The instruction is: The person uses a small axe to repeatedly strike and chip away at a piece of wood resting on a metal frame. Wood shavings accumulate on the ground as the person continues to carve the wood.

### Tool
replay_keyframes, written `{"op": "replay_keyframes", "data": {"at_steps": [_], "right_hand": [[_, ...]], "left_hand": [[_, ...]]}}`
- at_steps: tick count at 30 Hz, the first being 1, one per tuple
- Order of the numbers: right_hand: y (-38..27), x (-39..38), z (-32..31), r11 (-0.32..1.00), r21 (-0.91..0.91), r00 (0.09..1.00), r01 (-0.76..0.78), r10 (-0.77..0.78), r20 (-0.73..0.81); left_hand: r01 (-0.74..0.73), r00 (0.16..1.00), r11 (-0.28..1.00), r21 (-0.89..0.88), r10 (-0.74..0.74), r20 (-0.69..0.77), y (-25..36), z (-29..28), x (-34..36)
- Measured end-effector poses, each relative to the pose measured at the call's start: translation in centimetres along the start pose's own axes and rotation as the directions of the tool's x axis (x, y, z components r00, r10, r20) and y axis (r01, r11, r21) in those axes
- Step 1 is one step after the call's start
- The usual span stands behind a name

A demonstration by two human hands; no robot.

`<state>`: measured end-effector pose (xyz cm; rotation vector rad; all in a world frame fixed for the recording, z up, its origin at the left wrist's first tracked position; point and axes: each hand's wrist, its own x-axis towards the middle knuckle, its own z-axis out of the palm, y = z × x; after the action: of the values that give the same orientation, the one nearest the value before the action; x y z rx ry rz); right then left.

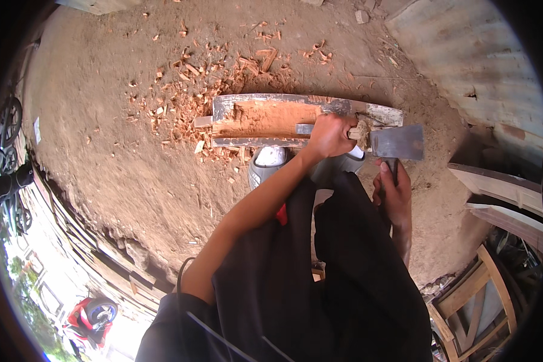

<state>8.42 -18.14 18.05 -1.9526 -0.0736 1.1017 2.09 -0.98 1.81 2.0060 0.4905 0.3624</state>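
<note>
A long, curved piece of wood [265, 122] lies crosswise on the ground in front of my feet, its painted grey edges worn and its hollowed face raw orange-brown. My left hand [330, 136] is wrapped around a chisel [304, 128], whose flat metal blade points left over the hollow. The chisel's frayed wooden butt [360, 131] sticks out to the right of my fist. My right hand [394, 192] grips the dark handle of a broad, flat-bladed cleaver-like tool [398, 143]. Its blade is close beside the chisel's butt; I cannot tell whether they touch.
Wood chips [190, 111] litter the dirt floor left of and beyond the wood. My shoe [260, 172] is against its near side. A corrugated metal sheet [464, 54] stands at far right, above wooden boards [501, 187] and a wooden frame [464, 292]. A red motorcycle [89, 320] is at lower left.
</note>
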Motion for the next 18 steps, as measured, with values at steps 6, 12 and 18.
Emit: {"op": "replay_keyframes", "data": {"at_steps": [6, 12, 18], "right_hand": [[-0.7, 0.3, 0.8, 0.999, -0.037, 0.999, 0.033, -0.034, -0.017], [-0.8, 0.2, 0.4, 0.996, 0.074, 0.998, 0.045, -0.041, -0.051], [0.3, 0.0, -0.1, 0.989, 0.131, 0.997, 0.073, -0.075, 0.010]], "left_hand": [[-0.012, 1.000, 0.999, 0.037, 0.012, 0.009, -0.4, 0.6, -0.1], [0.017, 1.000, 0.999, 0.049, -0.018, 0.012, -0.5, 0.1, -0.2], [0.004, 0.999, 1.000, -0.007, -0.005, -0.045, -0.9, -0.1, -0.3]]}}
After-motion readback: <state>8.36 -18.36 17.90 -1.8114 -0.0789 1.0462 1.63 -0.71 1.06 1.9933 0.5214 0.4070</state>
